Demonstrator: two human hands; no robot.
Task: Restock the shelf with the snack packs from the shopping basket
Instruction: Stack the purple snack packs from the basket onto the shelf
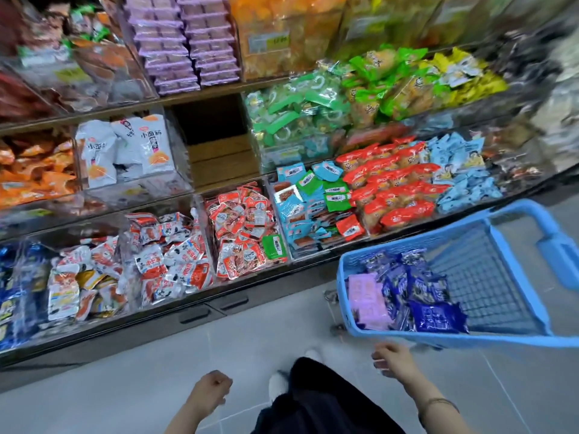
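Observation:
A blue shopping basket (488, 336) on wheels stands on the floor at the right. It holds several dark blue snack packs (416, 292) and a pink pack (368, 296). My right hand (393, 358) hangs just below the basket's near rim with loosely curled fingers and holds nothing. My left hand (211, 391) is curled into a loose fist lower left of centre, empty, over the floor. The shelf (219, 296) with clear bins of snack packs runs across in front of me. One bay in the middle tier (219, 151) stands bare.
Clear bins hold red, white, green, orange, light blue and purple packs. A bin of blue packs (15, 292) sits at the far left of the lowest tier. Grey floor tiles (125, 386) lie between me and the shelf. My dark trousers and white shoes show at the bottom centre.

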